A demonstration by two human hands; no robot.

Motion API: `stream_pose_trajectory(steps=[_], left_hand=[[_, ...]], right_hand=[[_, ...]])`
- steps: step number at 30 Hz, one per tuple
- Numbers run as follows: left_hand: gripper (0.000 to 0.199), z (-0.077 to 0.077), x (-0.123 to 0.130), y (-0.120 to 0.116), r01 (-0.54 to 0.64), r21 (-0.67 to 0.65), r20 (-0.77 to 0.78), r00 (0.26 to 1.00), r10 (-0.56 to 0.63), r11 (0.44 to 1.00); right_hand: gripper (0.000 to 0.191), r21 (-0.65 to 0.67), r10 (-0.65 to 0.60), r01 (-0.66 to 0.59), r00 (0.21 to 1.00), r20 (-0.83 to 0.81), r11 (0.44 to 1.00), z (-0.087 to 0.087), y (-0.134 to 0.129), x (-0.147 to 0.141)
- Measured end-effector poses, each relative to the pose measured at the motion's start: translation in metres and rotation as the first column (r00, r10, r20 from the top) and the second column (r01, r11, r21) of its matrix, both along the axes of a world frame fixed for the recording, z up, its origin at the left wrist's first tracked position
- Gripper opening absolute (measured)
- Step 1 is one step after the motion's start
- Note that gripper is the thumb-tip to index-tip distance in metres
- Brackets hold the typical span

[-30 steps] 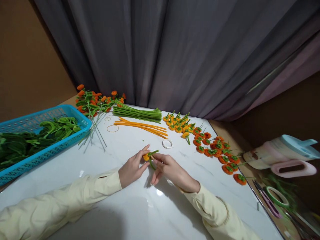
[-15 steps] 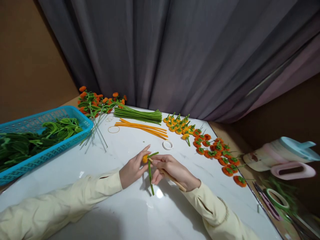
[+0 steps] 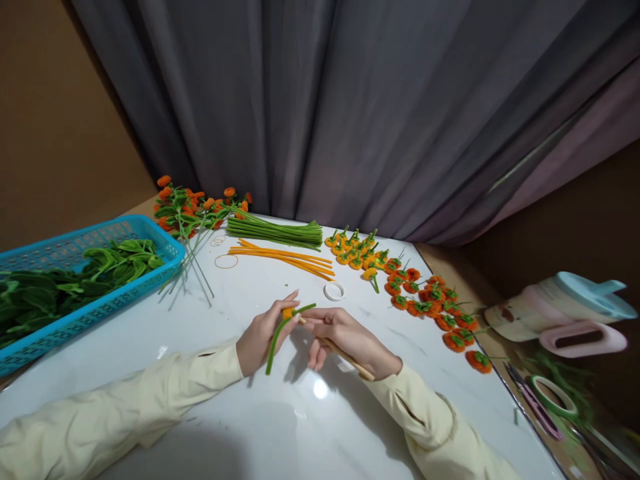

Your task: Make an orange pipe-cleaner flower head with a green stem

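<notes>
My left hand (image 3: 257,341) is closed on a small yellow chenille flower (image 3: 287,313), pinched between thumb and fingers. A green pipe cleaner (image 3: 273,350) crosses the flower; one end points up to the right, and the longer end hangs down over the left thumb. My right hand (image 3: 350,339) is closed around a slim wooden stick (image 3: 364,372). The stick's front tip is close to the flower, and its back end shows by the wrist. The right fingertips lie beside the pipe cleaner; whether they touch it is hard to tell.
A blue basket (image 3: 173,259) of green leaves stands left. Behind lie green pipe cleaners (image 3: 280,233), orange ones (image 3: 285,256) and a white tape ring (image 3: 334,291). Yellow flowers (image 3: 356,260) and orange flowers (image 3: 454,341) line the right, near scissors (image 3: 537,403) and a tumbler (image 3: 537,307).
The pipe cleaner's lower end has swung left, from hanging between the hands to lying over the left thumb. The flower has turned slightly in my left hand. My right hand stays almost still.
</notes>
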State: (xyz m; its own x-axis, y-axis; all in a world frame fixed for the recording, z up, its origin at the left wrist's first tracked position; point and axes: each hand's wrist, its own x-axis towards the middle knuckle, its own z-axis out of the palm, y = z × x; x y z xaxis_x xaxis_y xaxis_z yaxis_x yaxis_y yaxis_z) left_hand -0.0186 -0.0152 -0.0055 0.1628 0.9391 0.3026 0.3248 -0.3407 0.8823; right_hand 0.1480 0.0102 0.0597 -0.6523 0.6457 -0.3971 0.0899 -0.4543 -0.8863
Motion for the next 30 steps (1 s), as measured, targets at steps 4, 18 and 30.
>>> stream_pose_trajectory(steps=[4,18,30], left_hand=[[0.025,0.004,-0.003,0.002,-0.024,0.048,-0.007,1.0,0.025,0.999],[0.025,-0.002,-0.007,0.007,-0.063,0.014,0.047,0.997,0.062,0.998],[0.028,0.0,-0.008,0.005,0.079,0.263,-0.07,0.996,-0.062,0.962]], right_hand=[[0.029,0.142,0.033,-0.042,0.997,0.065,0.989,-0.003,-0.003,0.0],[0.031,0.219,0.101,-0.144,0.975,0.198,0.965,0.0,-0.005,0.005],[0.028,0.228,0.094,-0.117,0.989,0.112,0.967,0.008,-0.012,0.012]])
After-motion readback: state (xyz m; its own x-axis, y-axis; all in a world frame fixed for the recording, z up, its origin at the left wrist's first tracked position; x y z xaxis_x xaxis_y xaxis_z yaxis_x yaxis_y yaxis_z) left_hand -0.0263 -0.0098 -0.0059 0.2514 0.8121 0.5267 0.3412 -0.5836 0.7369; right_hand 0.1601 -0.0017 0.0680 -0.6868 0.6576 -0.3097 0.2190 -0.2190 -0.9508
